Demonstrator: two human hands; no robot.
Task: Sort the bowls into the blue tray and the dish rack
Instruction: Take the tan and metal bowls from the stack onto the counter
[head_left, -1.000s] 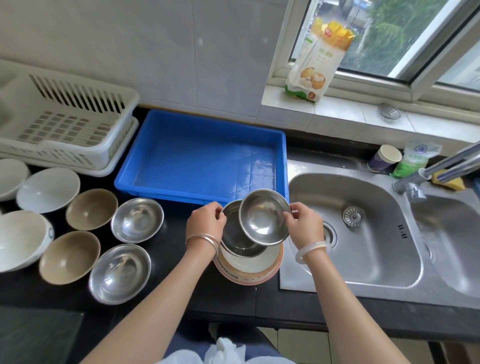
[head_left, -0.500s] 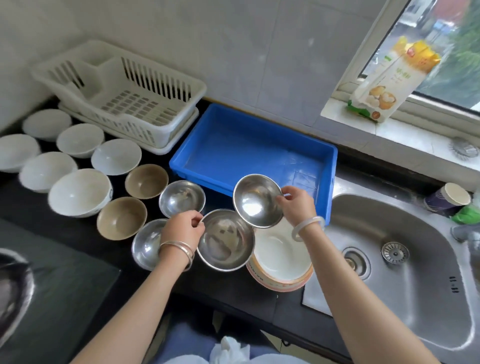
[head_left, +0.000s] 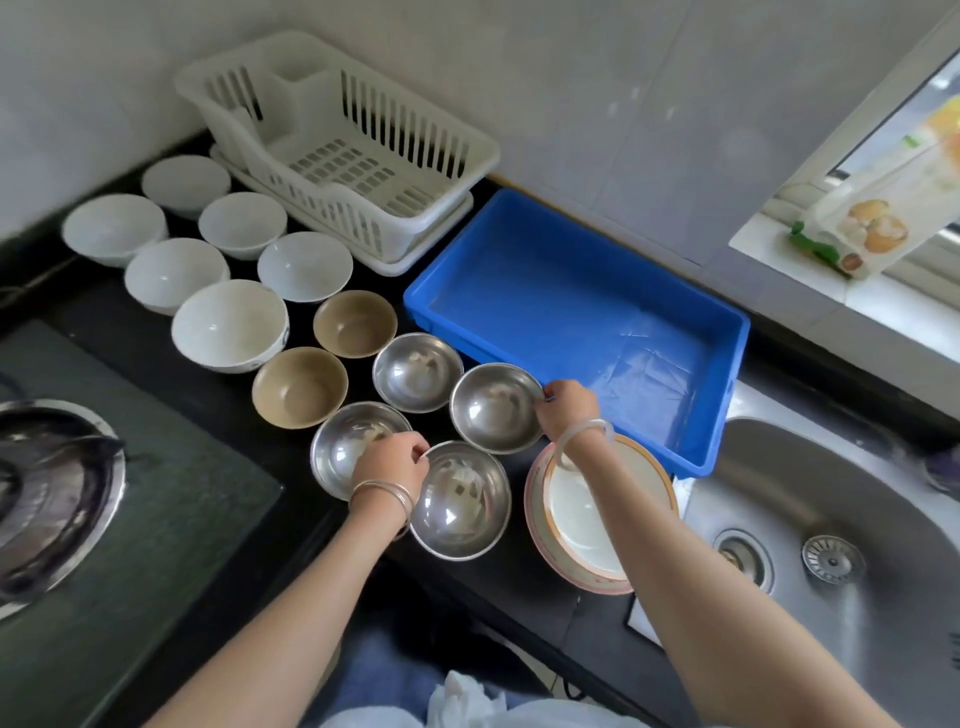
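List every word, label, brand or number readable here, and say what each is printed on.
No text can be read in this view.
Bag on the windowsill: its print is too blurred to read; only pictures of buns show.
Large white bowl: dark marks on its right side, too small to read.
Pink-rimmed bowl: no lettering can be made out on its rim.

A rack (head_left: 395, 119) stands at the back of the counter (head_left: 519, 587), a tray (head_left: 545, 301) just right of it, a sink (head_left: 857, 493) right of the tray. Rows of bowls (head_left: 228, 322) sit before the rack. Stacked dishes (head_left: 571, 525) lie between bowls and sink. A stove (head_left: 57, 493) lies far left.
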